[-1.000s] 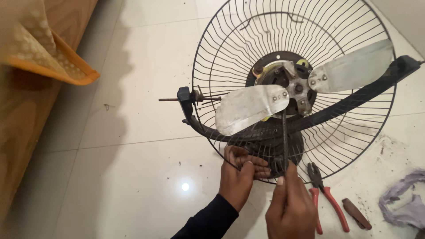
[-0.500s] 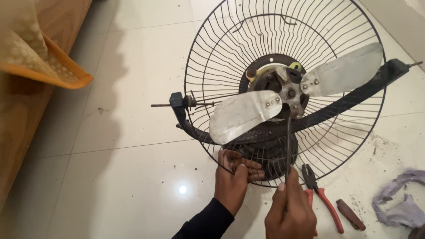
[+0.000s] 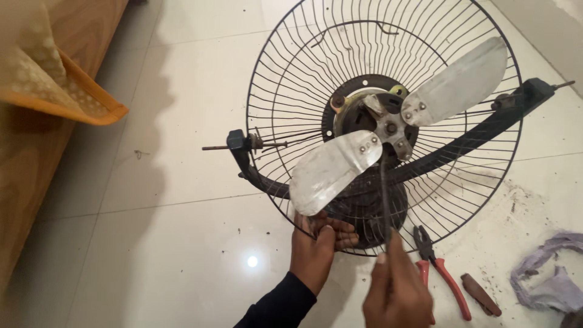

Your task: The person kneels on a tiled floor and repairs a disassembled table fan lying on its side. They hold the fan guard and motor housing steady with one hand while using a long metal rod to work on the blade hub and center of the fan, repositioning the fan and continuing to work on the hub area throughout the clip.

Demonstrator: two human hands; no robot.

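Head view: left hand (image 3: 316,243) grips rim of stiff, snaggy black wire fan guard (image 3: 285,79), right hand (image 3: 398,291) closed on thin rigid metal screwdriver shaft (image 3: 384,200); sheet-metal blades look sharp-edged.

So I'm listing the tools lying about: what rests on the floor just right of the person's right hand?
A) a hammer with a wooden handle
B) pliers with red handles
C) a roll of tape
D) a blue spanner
B: the pliers with red handles lie on the white floor beside the right hand, jaws toward the fan guard.
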